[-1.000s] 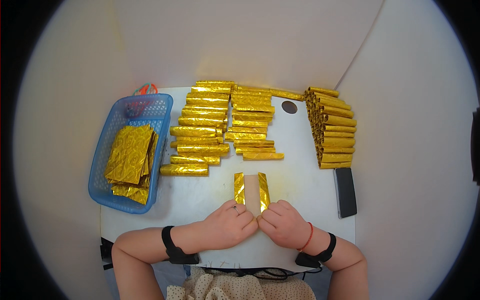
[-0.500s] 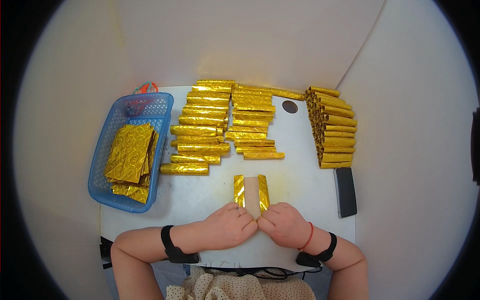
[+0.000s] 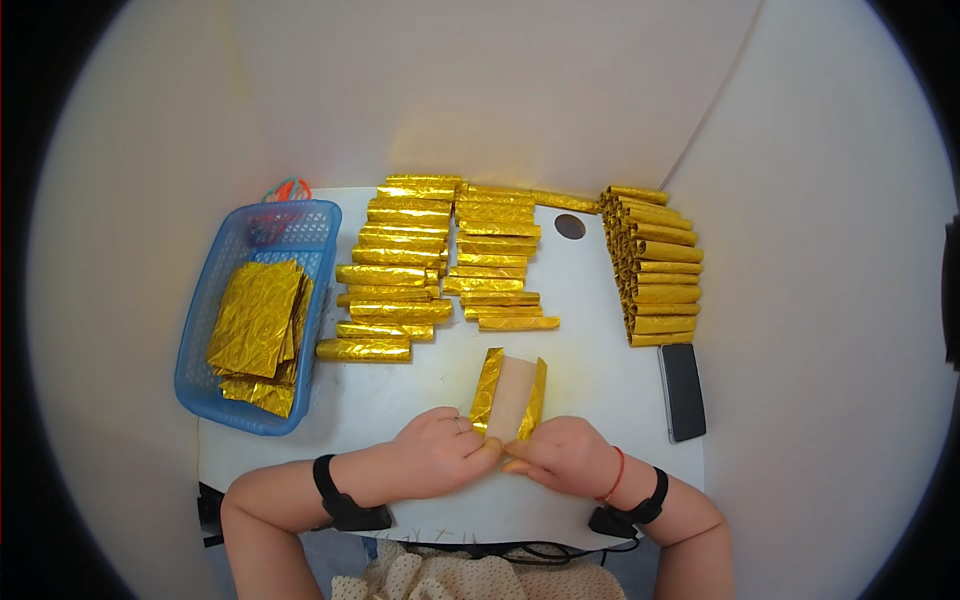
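A sheet of gold foil paper [image 3: 514,392] lies before me on the white table, its plain tan side up and both long edges curled inward to show gold. My left hand [image 3: 440,456] is closed on its near left corner, thumb and fingers pressed together. At the near right corner, my right hand [image 3: 566,456] pinches the paper, with the thumb tip showing. The near edge is partly hidden by my fingers. Beyond the sheet, rolled gold foil tubes lie in a left stack [image 3: 400,240] and a middle stack [image 3: 497,247].
A blue plastic basket [image 3: 190,368] on the left holds flat gold foil sheets [image 3: 256,318]. More rolled tubes [image 3: 668,268] are piled at the right, with a dark phone [image 3: 684,393] in front. A round dark hole [image 3: 570,227] is near the back. White panels enclose the table.
The sheet has turned a little, its far end now leaning right, and more of its tan side shows. My right fingers have shifted, bringing the thumb into sight. The whole view has moved slightly.
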The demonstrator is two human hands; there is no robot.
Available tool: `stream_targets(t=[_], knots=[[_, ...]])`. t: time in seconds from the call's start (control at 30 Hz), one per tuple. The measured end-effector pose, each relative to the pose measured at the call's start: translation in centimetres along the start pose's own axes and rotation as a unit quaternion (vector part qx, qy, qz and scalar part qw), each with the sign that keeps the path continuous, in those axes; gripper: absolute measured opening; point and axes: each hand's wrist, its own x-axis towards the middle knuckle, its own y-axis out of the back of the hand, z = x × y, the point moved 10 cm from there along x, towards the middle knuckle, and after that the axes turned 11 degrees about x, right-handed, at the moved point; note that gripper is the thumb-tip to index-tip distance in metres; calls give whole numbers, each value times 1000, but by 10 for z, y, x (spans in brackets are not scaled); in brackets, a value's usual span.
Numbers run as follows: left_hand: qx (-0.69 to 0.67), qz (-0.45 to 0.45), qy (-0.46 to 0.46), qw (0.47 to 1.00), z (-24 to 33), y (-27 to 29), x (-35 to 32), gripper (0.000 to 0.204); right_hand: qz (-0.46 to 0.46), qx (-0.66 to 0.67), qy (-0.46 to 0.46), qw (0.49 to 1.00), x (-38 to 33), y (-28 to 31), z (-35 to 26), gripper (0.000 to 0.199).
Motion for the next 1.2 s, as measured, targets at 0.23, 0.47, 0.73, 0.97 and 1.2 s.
stream_targets(t=[0.23,0.47,0.73,0.97,1.2], knots=[[-83,27,47,995,-32,14,3,20,220,84,-110,966,-12,64,55,12],[-112,-70,171,976,-76,-16,-10,30,142,97,-113,979,-7,41,72,15],[-50,-134,185,972,-83,-23,-8,59,30,172,-106,979,-4,12,67,21],[20,-95,172,980,-68,-19,-3,69,-43,162,-89,982,-7,2,51,34],[-5,-40,163,986,-69,-22,-3,37,-81,119,-60,988,-2,4,43,45]])
